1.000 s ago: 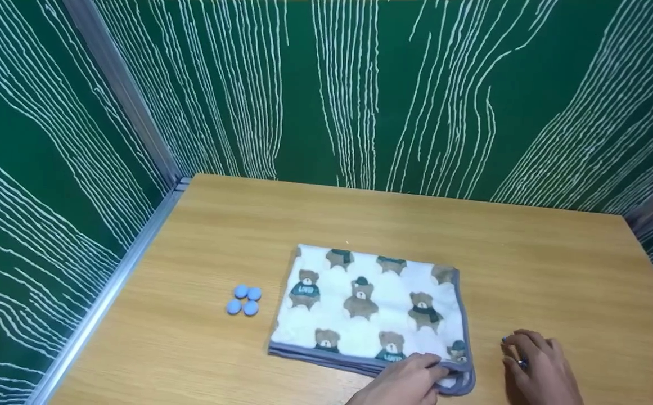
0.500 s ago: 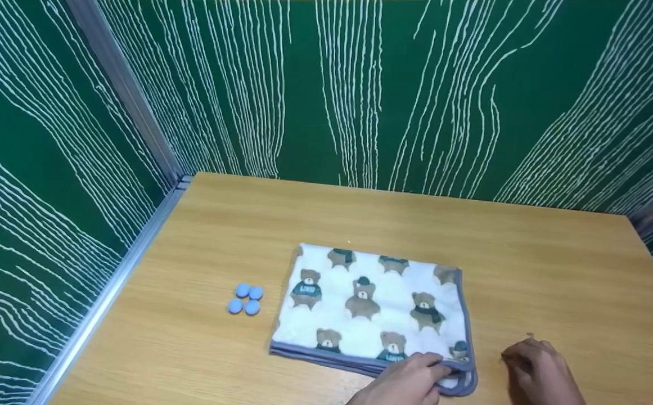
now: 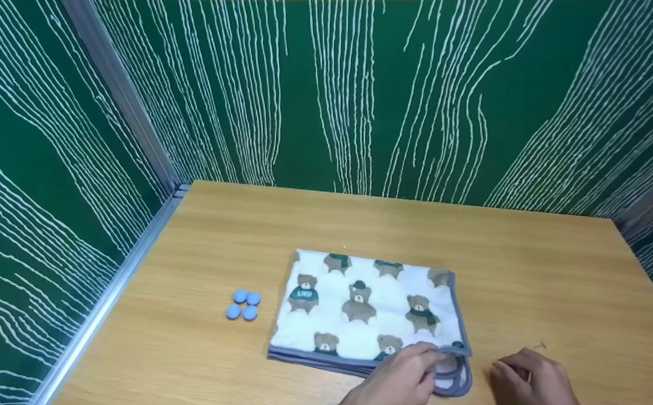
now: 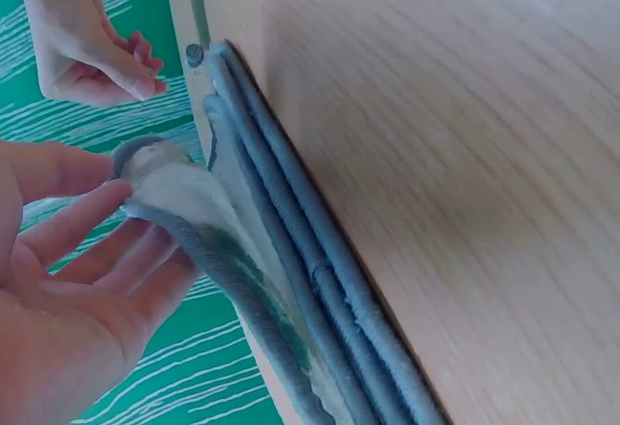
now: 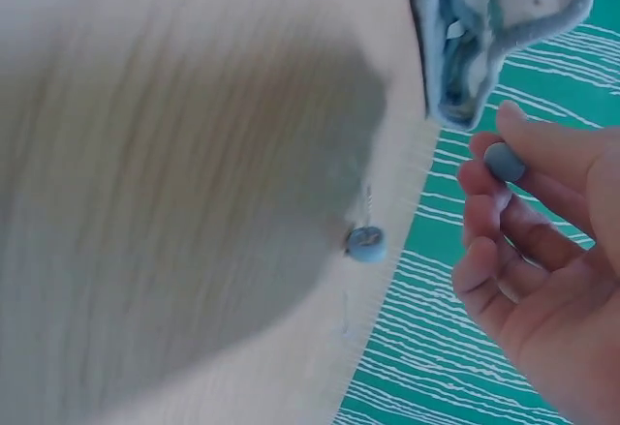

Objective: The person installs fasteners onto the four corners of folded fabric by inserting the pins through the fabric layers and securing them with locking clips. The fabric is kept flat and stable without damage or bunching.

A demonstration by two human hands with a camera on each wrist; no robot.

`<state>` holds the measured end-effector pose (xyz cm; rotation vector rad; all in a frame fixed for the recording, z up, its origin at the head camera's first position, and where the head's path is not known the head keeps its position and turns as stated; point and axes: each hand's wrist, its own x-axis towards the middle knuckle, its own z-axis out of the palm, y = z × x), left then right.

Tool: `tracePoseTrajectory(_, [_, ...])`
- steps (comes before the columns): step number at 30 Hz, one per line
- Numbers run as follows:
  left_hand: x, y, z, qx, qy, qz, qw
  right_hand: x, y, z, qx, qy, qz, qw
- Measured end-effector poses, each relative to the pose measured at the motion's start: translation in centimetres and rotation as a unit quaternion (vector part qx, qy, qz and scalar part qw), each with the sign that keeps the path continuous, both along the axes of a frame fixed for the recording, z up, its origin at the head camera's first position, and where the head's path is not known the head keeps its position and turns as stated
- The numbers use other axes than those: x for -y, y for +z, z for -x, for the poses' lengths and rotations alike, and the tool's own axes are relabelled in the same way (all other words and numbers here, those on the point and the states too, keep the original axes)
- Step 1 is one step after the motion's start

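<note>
A folded blanket (image 3: pixel 337 332) with a teddy bear print and grey-blue edging lies on the wooden table. My left hand (image 3: pixel 402 374) pinches its near right corner between thumb and finger; the left wrist view shows the top layer (image 4: pixel 170 178) raised there, apart from the folded layers below. To the right of the blanket, my right hand (image 3: pixel 537 379) pinches a small round blue-grey button-like piece (image 5: pixel 504 162) between thumb and fingers. Whether that piece has a pin is hidden. On the table nearby lies a similar blue piece (image 5: pixel 366 244) with a thin metal spiral.
Several round blue pieces (image 3: pixel 242 305) sit clustered left of the blanket. Green panels with white wavy lines (image 3: pixel 332 95) enclose the table (image 3: pixel 528 264) at the back and sides. A metal rail (image 3: pixel 101 304) runs along the left edge.
The blanket's near corner has been lifted higher by my left hand. My right hand's fingers have drawn together, uncovering a thin piece on the table behind them. The head view has shifted slightly.
</note>
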<state>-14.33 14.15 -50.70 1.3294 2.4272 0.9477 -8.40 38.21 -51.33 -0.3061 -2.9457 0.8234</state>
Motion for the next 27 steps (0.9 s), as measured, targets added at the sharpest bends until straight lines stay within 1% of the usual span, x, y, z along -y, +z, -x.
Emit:
tracePoseTrajectory(2, [0.1,0.1,0.1,0.015,0.001,-0.022,0.9997,0.6,0.3,-0.1,0.007,-0.002,0.003,1.0])
tracePoseTrajectory(5, [0.4,0.3,0.3,0.022,0.006,-0.045,0.9987,1.3,0.7,-0.1,0.025,-0.015,0.015,0.999])
tracePoseTrajectory(6, [0.5,0.4,0.4,0.023,0.008,-0.054,0.9983,1.6,0.8,-0.2,0.021,-0.017,0.02,0.999])
tracePoseTrajectory(9, [0.7,0.7,0.4,0.023,0.017,-0.075,0.9968,2.3,0.9,-0.4,-0.045,-0.008,0.027,0.999])
tracePoseTrajectory(12, [0.9,0.9,0.5,0.012,0.023,-0.1,0.9947,3.0,1.0,-0.6,-0.114,0.007,0.029,0.993])
tracePoseTrajectory(13, [1.0,1.0,0.5,0.008,0.027,-0.107,0.9939,3.2,1.0,-0.6,-0.123,0.01,0.028,0.992])
tracePoseTrajectory(17, [1.3,1.2,0.6,-0.005,0.04,-0.132,0.9904,4.1,1.5,-0.2,-0.11,0.012,0.036,0.993])
tracePoseTrajectory(19, [1.4,1.4,0.7,-0.004,0.045,-0.138,0.9893,4.5,1.6,0.1,-0.118,0.019,0.039,0.992])
tracePoseTrajectory(23, [1.7,1.7,0.8,0.001,0.051,-0.14,0.9888,5.4,1.7,0.6,-0.156,0.038,0.042,0.986])
tracePoseTrajectory(27, [1.9,2.1,0.9,0.016,0.054,-0.14,0.9886,6.2,2.0,1.1,-0.162,0.041,0.051,0.985])
